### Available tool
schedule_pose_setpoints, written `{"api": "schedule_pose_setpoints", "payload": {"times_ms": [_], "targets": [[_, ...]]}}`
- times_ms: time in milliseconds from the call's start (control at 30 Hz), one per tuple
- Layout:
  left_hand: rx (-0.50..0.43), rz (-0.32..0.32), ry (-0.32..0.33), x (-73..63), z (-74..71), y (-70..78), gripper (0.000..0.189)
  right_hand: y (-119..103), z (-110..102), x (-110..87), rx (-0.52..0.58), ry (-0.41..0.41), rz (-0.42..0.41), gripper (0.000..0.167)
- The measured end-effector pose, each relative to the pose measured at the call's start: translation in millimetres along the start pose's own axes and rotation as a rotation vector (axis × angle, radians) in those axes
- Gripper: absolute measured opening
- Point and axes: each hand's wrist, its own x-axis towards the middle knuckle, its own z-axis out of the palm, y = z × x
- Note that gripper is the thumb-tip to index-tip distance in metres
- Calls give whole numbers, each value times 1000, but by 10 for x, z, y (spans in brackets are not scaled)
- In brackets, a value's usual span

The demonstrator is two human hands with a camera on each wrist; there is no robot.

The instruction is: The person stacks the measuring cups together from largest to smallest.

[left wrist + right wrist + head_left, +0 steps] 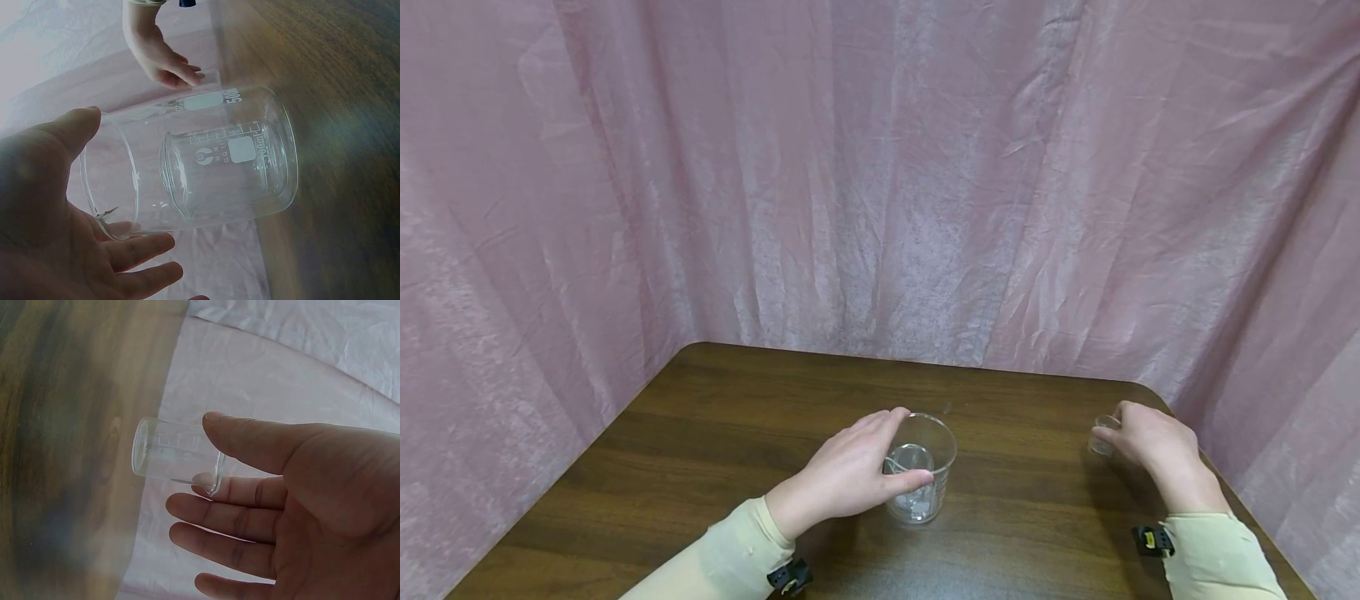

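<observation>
My left hand (850, 471) holds a large clear glass beaker (946, 462) near its rim, thumb on one side and fingers on the other. Inside that beaker stands a smaller glass beaker (215, 162), upright, with white printed markings and a pouring lip. Toward the table's right side, my right hand (1157, 442) pinches a tiny glass beaker (178, 450) by its rim between thumb and index finger. The other right fingers (225, 519) extend below it, off the glass. Whether the tiny beaker's base touches the table, I cannot tell.
A dark brown wooden table (737, 417) with rounded far corners lies under both hands. Pink curtains (887, 183) hang behind it and along both sides. Black wrist devices (1152, 541) sit at both cuffs.
</observation>
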Motion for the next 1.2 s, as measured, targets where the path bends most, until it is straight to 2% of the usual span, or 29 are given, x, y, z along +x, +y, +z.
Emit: {"api": "schedule_pose_setpoints", "payload": {"times_ms": [300, 500, 900, 1200], "targets": [[3, -1, -3, -6, -8, 0, 95, -99, -61, -15, -4, -2, -11, 49], [0, 3, -2, -5, -15, 7, 94, -150, -74, -7, -19, 37, -38, 57], [2, 7, 0, -6, -7, 3, 94, -273, -44, -11, 24, 146, -122, 36], [-4, 0, -8, -8, -11, 6, 96, -387, 11, -51, 31, 250, -217, 32]]}}
